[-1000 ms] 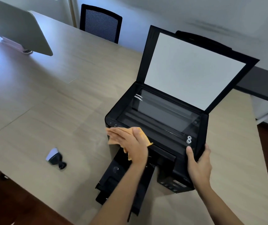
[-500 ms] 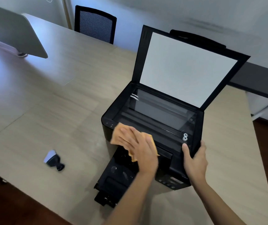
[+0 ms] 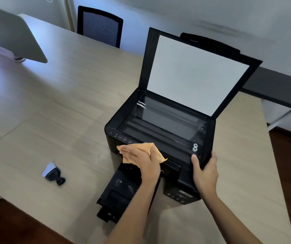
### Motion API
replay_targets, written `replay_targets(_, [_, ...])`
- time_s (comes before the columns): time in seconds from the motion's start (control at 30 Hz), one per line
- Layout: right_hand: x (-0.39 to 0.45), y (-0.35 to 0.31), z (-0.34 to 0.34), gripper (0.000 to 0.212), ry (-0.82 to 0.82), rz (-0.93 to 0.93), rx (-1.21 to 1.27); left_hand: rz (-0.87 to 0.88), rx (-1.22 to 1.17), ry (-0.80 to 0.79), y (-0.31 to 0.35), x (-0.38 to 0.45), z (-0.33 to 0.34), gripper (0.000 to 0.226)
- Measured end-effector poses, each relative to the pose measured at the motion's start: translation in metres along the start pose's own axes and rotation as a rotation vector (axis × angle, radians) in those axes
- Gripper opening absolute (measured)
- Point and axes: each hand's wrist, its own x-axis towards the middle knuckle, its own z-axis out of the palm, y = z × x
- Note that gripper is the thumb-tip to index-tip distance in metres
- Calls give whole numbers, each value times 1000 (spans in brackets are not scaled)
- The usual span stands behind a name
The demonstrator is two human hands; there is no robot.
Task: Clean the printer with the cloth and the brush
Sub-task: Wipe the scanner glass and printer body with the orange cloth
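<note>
A black printer (image 3: 160, 127) stands on the wooden table with its scanner lid (image 3: 194, 74) raised and its front paper tray (image 3: 120, 194) pulled out. My left hand (image 3: 141, 160) presses an orange cloth (image 3: 150, 148) flat against the printer's front edge, just right of the control buttons. My right hand (image 3: 205, 173) grips the printer's front right corner. A small brush (image 3: 52, 174) with a black handle and pale bristles lies on the table to the left, apart from both hands.
The table (image 3: 62, 106) stretches left and back. A monitor (image 3: 12, 32) stands at the far left and a black office chair (image 3: 99, 26) behind the table. A dark desk (image 3: 278, 90) sits at the right. The table's near edge drops to the dark floor (image 3: 9, 222).
My left hand slid the cloth right along the printer's front edge, then back left a little. My right hand stayed on the corner. The view shifted slightly.
</note>
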Motion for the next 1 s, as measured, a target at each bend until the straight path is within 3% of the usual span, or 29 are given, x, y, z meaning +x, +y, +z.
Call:
replay_targets(0.27, [-1,-2,0,68,9,-3,-4,-37,8,-136,-4,-46,26,105])
replay_targets(0.43, [0,-3,-1,68,-1,-1,9,-70,-63,83,6,-12,12,92])
replay_targets(0.57, [-2,-4,1,69,9,-9,20,-40,-93,145,6,-15,20,87])
replay_targets(0.73, [-1,-2,1,71,11,1,-1,-7,-83,7,-6,-46,33,93])
replay_targets(0.87, [-1,-3,1,72,21,-17,-18,-33,-88,-150,-17,-69,47,119])
replay_targets(1.0, [-1,-1,0,71,21,-14,-20,-72,-69,-200,-18,-58,38,128])
